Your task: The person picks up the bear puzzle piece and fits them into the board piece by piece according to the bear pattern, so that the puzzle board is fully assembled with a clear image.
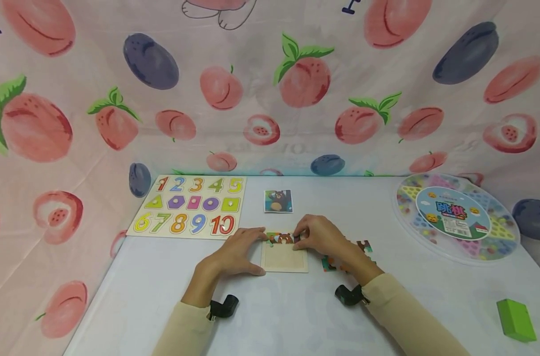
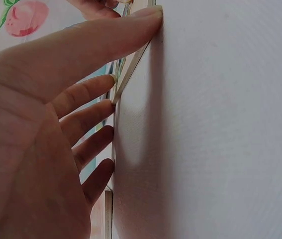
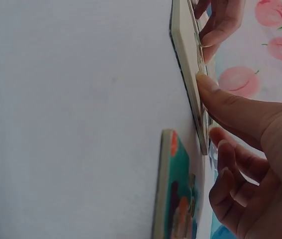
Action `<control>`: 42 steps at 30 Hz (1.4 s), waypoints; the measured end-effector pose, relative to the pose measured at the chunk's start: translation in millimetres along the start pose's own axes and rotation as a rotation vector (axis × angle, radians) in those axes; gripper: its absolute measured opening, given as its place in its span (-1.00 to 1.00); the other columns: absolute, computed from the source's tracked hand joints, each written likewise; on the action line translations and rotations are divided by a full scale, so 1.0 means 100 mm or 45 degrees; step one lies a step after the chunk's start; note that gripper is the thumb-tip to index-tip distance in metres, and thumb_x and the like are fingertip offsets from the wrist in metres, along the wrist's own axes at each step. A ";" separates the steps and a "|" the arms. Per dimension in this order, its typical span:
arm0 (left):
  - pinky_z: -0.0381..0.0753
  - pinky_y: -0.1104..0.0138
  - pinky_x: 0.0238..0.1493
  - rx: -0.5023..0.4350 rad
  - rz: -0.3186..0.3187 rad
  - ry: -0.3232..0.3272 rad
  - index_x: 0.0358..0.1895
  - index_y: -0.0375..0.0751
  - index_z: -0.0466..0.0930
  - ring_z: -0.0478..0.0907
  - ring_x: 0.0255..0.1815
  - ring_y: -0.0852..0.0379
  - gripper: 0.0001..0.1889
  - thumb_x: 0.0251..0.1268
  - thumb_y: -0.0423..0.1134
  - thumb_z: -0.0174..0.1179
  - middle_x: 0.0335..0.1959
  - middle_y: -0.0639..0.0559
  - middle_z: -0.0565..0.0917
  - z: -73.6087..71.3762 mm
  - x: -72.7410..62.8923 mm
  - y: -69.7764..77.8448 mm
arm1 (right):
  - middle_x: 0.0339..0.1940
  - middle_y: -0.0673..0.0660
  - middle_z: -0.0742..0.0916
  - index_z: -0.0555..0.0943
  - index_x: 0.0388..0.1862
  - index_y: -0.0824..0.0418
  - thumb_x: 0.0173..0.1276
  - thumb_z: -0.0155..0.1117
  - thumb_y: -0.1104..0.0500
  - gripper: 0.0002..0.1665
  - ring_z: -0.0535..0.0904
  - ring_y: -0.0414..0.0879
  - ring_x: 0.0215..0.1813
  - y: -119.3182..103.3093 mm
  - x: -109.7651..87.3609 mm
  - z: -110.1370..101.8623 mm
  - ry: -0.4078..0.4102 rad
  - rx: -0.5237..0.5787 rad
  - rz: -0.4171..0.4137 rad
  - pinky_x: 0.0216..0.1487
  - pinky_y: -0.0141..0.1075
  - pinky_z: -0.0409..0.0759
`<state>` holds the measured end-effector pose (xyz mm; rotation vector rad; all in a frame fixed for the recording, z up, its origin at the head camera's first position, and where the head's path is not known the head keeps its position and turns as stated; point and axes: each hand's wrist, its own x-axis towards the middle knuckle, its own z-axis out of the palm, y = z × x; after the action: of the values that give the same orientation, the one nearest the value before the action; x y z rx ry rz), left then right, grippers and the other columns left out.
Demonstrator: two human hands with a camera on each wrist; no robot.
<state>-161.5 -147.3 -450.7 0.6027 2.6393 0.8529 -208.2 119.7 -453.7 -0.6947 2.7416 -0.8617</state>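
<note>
A square wooden puzzle board (image 1: pixel 284 260) lies on the table, with a row of bear-picture pieces (image 1: pixel 281 238) along its far side and bare wood nearer me. My left hand (image 1: pixel 234 255) rests at the board's left side. Its thumb (image 2: pixel 131 30) touches the near corner, and its fairly straight fingers (image 2: pixel 88 122) lie along the edge. At the far right corner my right hand (image 1: pixel 327 241) pinches a dark puzzle piece (image 1: pixel 297 239) between thumb and forefinger, largely covered by the fingers. Loose puzzle pieces (image 1: pixel 328 264) lie under and beside the right wrist, partly hidden.
Behind the board lies a bear picture card (image 1: pixel 278 201). A number and shape board (image 1: pixel 138 231) is at the back left. The round, clear-lidded game box (image 1: pixel 453 213) occupies the back right, and a green block (image 1: pixel 517 320) sits near the right edge. Fruit-patterned cloth (image 1: pixel 261 94) hangs behind.
</note>
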 end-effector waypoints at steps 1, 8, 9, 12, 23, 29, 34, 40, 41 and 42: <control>0.26 -0.14 0.58 0.000 -0.001 0.001 0.35 -0.02 0.49 0.23 0.59 -0.11 -0.20 -0.06 -0.06 0.60 0.60 0.04 0.33 0.00 0.00 0.00 | -0.04 0.00 0.76 0.83 -0.22 0.05 0.11 0.63 0.03 -0.74 0.61 -0.14 -0.15 0.00 0.00 0.00 0.000 -0.012 0.004 -0.12 -0.29 0.61; 0.26 -0.15 0.57 -0.002 -0.005 0.003 0.34 -0.01 0.50 0.22 0.60 -0.10 -0.21 -0.06 -0.06 0.60 0.60 0.05 0.33 0.01 0.00 -0.01 | -0.08 -0.02 0.78 0.83 -0.24 0.01 0.11 0.63 0.02 -0.77 0.60 -0.15 -0.14 0.02 0.01 0.00 -0.005 -0.004 -0.001 -0.13 -0.28 0.58; 0.27 -0.15 0.57 0.000 -0.005 0.002 0.34 -0.01 0.50 0.22 0.60 -0.10 -0.21 -0.06 -0.06 0.60 0.60 0.05 0.33 0.01 0.00 -0.01 | -0.09 -0.03 0.78 0.83 -0.24 0.00 0.11 0.63 0.02 -0.77 0.59 -0.16 -0.16 0.02 0.01 0.00 -0.005 -0.004 -0.007 -0.14 -0.29 0.56; 0.27 -0.15 0.57 0.004 -0.003 0.003 0.34 0.00 0.49 0.23 0.59 -0.10 -0.21 -0.06 -0.05 0.60 0.60 0.05 0.33 0.01 0.01 -0.02 | -0.11 -0.05 0.79 0.83 -0.26 -0.01 0.10 0.63 0.02 -0.78 0.60 -0.16 -0.12 0.03 0.02 -0.01 -0.001 -0.001 -0.023 -0.09 -0.27 0.57; 0.26 -0.15 0.58 0.007 -0.012 -0.014 0.37 0.02 0.47 0.20 0.61 -0.08 -0.20 -0.03 -0.05 0.59 0.62 0.09 0.30 0.00 0.01 -0.03 | 0.01 0.01 0.78 0.82 -0.18 0.02 0.14 0.60 -0.03 -0.71 0.56 0.03 0.12 0.05 -0.01 -0.06 -0.045 -0.035 -0.095 0.21 0.02 0.55; 0.25 -0.15 0.58 0.000 -0.002 -0.013 0.37 0.00 0.48 0.20 0.61 -0.09 -0.20 -0.03 -0.07 0.59 0.62 0.07 0.30 0.01 0.01 -0.03 | 0.22 0.10 0.69 0.77 0.05 0.02 0.18 0.56 -0.10 -0.53 0.47 0.14 0.29 0.10 -0.07 -0.21 -0.040 -0.053 -0.115 0.32 0.24 0.41; 0.25 -0.15 0.58 -0.004 -0.004 -0.006 0.36 0.00 0.48 0.21 0.61 -0.09 -0.20 -0.04 -0.07 0.59 0.61 0.07 0.31 0.02 0.01 -0.03 | 0.24 0.10 0.70 0.72 0.15 0.06 0.20 0.57 -0.01 -0.48 0.46 0.17 0.35 0.19 -0.16 -0.39 0.032 0.014 -0.097 0.36 0.33 0.35; 0.23 -0.15 0.60 -0.011 -0.026 -0.016 0.36 0.04 0.49 0.18 0.63 -0.08 -0.22 -0.02 -0.07 0.58 0.62 0.09 0.29 0.00 0.00 -0.01 | 0.23 0.08 0.72 0.70 0.16 0.06 0.22 0.56 0.02 -0.48 0.47 0.13 0.34 0.35 -0.29 -0.56 0.054 0.032 -0.057 0.33 0.24 0.47; 0.23 -0.15 0.60 -0.011 -0.027 -0.015 0.35 0.04 0.49 0.18 0.63 -0.08 -0.22 -0.02 -0.08 0.58 0.62 0.09 0.29 0.00 0.00 0.00 | 0.23 0.08 0.73 0.70 0.16 0.05 0.23 0.55 0.03 -0.50 0.48 0.12 0.34 0.38 -0.31 -0.57 0.050 0.027 -0.045 0.32 0.23 0.50; 0.23 -0.14 0.60 -0.011 -0.027 -0.015 0.35 0.03 0.49 0.17 0.63 -0.08 -0.22 -0.02 -0.08 0.58 0.63 0.09 0.28 0.00 -0.01 0.00 | 0.22 0.08 0.73 0.71 0.15 0.06 0.23 0.55 0.03 -0.51 0.48 0.13 0.34 0.40 -0.33 -0.58 0.040 0.024 -0.032 0.31 0.22 0.51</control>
<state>-161.0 -147.7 -450.4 0.5744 2.6254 0.8521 -212.3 193.0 -428.2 -0.7198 2.7542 -0.9103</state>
